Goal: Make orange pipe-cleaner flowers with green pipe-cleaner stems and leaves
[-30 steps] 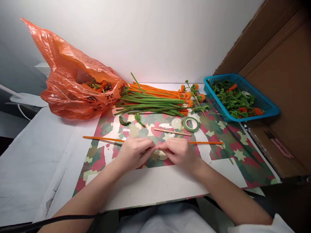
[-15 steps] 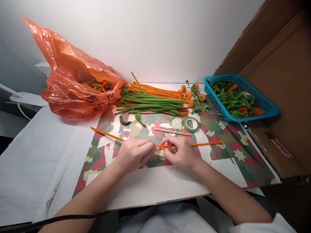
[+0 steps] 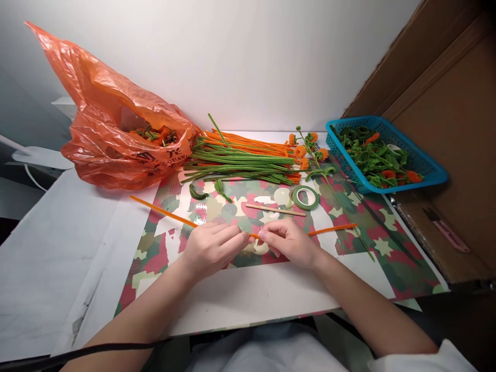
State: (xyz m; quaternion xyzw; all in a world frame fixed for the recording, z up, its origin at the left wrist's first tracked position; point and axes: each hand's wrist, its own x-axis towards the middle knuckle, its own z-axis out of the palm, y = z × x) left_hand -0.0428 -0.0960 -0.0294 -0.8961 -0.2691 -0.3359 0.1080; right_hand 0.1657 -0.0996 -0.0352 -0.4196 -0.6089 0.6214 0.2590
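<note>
An orange pipe cleaner runs through both hands, its ends sticking out far left and right. My left hand is closed on it, palm down, fingers pinching near the middle. Close beside it, my right hand pinches the same pipe cleaner with thumb and forefinger; the short piece between the hands is partly hidden by fingertips. Just beyond the hands lie a thin wooden stick, a roll of green tape and two small green pipe-cleaner leaves.
Bundled green pipe cleaners lie over orange ones at the back. An orange plastic bag stands left. A stem with orange flowers lies right, beside a blue basket of green pieces. Pink-handled scissors or cutter lie far right.
The pipe cleaner has slid leftward, with more of it showing past my left hand and less past my right. My right fingertips have shifted their pinch close to my left hand.
</note>
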